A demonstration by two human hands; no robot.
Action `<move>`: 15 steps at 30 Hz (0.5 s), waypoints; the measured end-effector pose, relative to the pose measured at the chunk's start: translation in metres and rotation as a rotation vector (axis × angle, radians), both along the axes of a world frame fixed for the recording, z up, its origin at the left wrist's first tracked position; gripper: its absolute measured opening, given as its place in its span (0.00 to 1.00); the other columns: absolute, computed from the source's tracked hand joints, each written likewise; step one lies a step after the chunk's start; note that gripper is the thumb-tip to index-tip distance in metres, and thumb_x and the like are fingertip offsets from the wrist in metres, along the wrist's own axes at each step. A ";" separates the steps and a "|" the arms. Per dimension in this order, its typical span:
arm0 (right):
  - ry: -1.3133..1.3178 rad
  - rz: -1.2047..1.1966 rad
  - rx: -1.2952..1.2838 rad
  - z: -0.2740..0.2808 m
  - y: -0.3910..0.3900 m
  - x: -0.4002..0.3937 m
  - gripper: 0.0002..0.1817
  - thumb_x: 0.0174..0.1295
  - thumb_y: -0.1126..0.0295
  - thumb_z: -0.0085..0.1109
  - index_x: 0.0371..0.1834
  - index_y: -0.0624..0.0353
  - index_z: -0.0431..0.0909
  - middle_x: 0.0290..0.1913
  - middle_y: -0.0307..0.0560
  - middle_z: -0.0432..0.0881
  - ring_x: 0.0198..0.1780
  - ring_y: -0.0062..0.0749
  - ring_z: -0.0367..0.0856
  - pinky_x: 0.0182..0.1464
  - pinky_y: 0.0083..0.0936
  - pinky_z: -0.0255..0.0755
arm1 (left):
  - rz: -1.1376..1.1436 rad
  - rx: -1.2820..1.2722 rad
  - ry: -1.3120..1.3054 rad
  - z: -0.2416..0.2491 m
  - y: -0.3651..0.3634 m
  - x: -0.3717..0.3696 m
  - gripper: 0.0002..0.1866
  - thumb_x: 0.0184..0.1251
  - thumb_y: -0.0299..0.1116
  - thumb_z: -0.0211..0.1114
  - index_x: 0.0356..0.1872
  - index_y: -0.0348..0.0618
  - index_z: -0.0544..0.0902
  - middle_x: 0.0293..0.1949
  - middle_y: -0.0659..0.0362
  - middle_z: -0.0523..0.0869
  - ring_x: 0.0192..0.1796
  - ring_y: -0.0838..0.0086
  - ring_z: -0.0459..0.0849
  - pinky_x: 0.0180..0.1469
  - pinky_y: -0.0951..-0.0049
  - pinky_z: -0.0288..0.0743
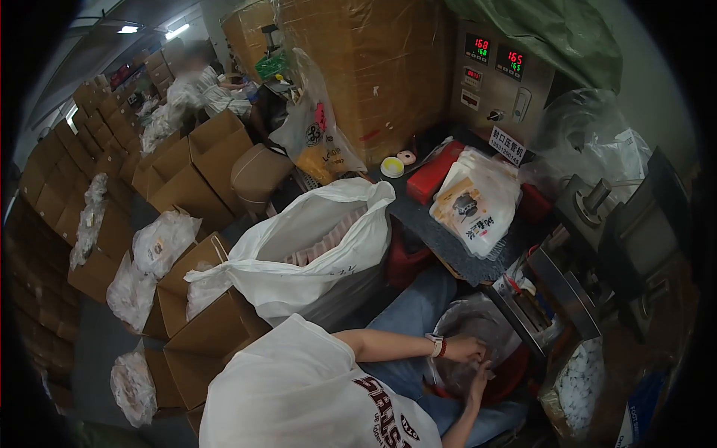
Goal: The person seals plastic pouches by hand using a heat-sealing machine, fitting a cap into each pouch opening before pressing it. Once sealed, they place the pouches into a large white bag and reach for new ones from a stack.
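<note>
Both hands are reaching down into a clear plastic bag lining a red bucket, just below the sealing machine. The left hand and right hand are lying close together inside it; whether they are gripping anything, I cannot tell. A big white sack is standing left of the bucket.

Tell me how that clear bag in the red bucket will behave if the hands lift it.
The clear bag looks thin and crinkled, so it will probably flop and sag rather than hold shape. Both the left hand and the right hand are at its mouth inside the red bucket; the glossy film may be slippery. Its contents are unclear, so weight is uncertain.
</note>
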State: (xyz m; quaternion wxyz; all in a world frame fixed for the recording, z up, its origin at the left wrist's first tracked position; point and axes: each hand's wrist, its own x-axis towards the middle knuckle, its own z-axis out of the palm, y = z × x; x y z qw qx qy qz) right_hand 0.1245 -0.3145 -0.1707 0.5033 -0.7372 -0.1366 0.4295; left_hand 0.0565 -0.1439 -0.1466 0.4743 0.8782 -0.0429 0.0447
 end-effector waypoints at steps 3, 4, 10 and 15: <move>0.423 -0.384 0.337 -0.004 -0.007 -0.005 0.27 0.73 0.53 0.45 0.58 0.70 0.70 0.49 0.47 0.78 0.53 0.32 0.73 0.58 0.28 0.63 | 0.000 -0.006 -0.144 0.000 0.000 0.003 0.07 0.59 0.29 0.62 0.35 0.38 0.78 0.43 0.54 0.79 0.48 0.55 0.78 0.50 0.61 0.72; 0.535 -0.347 0.522 -0.040 -0.024 0.011 0.23 0.72 0.57 0.49 0.56 0.69 0.72 0.49 0.45 0.79 0.52 0.32 0.74 0.57 0.27 0.64 | -0.022 -0.011 -0.225 0.001 0.000 0.004 0.07 0.62 0.31 0.63 0.35 0.38 0.77 0.44 0.53 0.80 0.50 0.56 0.79 0.51 0.63 0.72; -0.138 0.101 0.055 -0.032 -0.018 0.026 0.17 0.63 0.73 0.57 0.54 0.65 0.74 0.52 0.49 0.78 0.53 0.38 0.75 0.53 0.25 0.68 | -0.102 -0.519 0.251 -0.033 -0.014 0.018 0.25 0.72 0.52 0.49 0.52 0.39 0.76 0.53 0.52 0.79 0.58 0.63 0.73 0.60 0.66 0.65; -1.371 0.165 -0.175 -0.013 0.013 -0.007 0.17 0.57 0.74 0.53 0.51 0.61 0.75 0.51 0.56 0.76 0.51 0.48 0.75 0.47 0.32 0.70 | 0.310 0.076 0.664 -0.043 -0.070 0.061 0.32 0.73 0.59 0.43 0.55 0.40 0.76 0.49 0.53 0.80 0.51 0.68 0.75 0.58 0.68 0.64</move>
